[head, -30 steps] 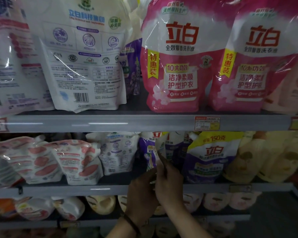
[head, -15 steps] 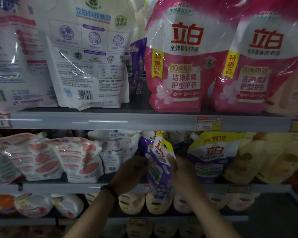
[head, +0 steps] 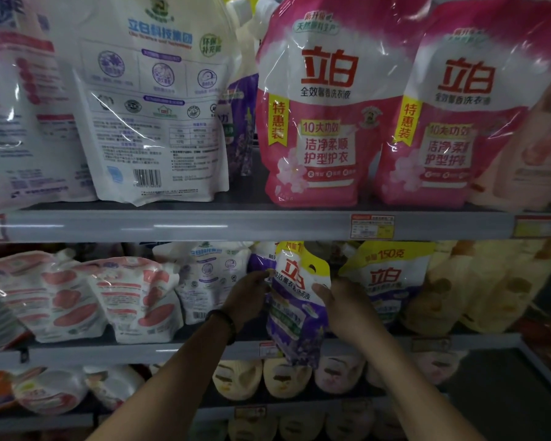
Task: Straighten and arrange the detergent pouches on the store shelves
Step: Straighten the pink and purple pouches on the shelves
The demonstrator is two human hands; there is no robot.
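Note:
A purple detergent pouch (head: 296,310) with a yellow top and red logo is held upright in front of the middle shelf (head: 172,348), its front facing me and its bottom hanging over the shelf edge. My left hand (head: 247,296) grips its left edge. My right hand (head: 342,305) grips its right edge, thumb on the front. A matching purple pouch (head: 387,278) stands just to the right on that shelf. A white pouch (head: 209,278) with its back label showing stands to the left.
Two big pink pouches (head: 323,116) and a large white pouch (head: 159,100) turned backwards fill the top shelf (head: 268,222). Red-and-white pouches (head: 134,297) lean at the middle shelf's left, pale orange ones (head: 477,288) at its right. Cream pouches (head: 283,377) lie on the lower shelf.
The purple pouch has turned from edge-on to face me and come forward off the shelf. My hands have spread apart to its two sides and risen a little.

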